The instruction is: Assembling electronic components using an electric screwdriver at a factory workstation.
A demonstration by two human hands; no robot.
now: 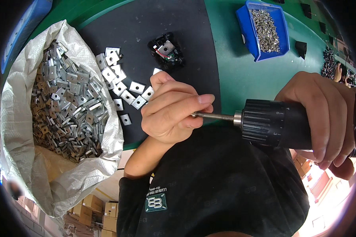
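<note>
My right hand [320,114] grips a black cordless screwdriver [265,122], held sideways with its long bit [217,116] pointing left. At the bit's tip, my left hand [172,108] is closed in a pinch on a small screw [194,115], mostly covered by the fingers. Beyond my left hand, a black plastic housing [178,61] lies on the dark mat, with a square metal plate [165,48], red and white wires and a bit of green circuit board in it. Several loose square plates with holes [138,102] lie beside my left hand.
A white woven sack [17,138] full of metal plates stands at the left. A blue bin [251,51] of screws sits at the back right on the green table [237,79]. The black mat [142,25] covers the middle. Small black parts [301,49] stand farther right.
</note>
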